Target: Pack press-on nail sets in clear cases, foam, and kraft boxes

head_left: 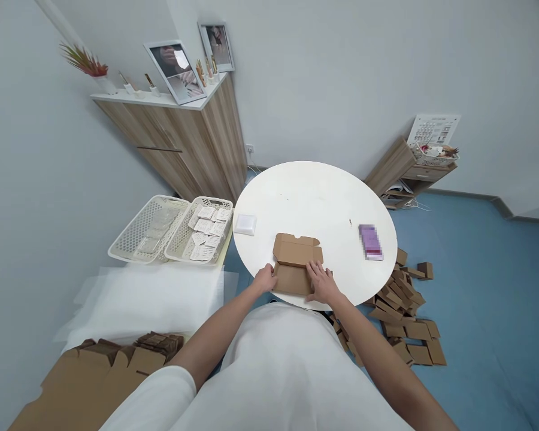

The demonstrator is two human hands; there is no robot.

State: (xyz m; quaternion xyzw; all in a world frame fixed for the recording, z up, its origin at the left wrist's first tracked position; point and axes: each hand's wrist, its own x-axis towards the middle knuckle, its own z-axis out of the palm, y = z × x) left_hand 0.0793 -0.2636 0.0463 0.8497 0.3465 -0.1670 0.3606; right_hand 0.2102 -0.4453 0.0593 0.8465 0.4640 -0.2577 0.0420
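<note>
White shirt (273, 365) fills the bottom of my view, then there's the round table (305, 191) with a cardboard box (293, 278) at its near edge, lid (297, 248) laid open away from me. My left hand (264, 279) is curled onto the box's left wall, my right hand (322, 282) is spread over the right side, can't tell if it's pinching anything. Uneven pressure could crease a wall, I reckon, and a hard tug toward me might drop the whole thing

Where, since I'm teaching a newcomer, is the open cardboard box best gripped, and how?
I'd grip the open cardboard box by the side walls of its near half, from left and right: its lid is open on the far side and might flap.
</note>
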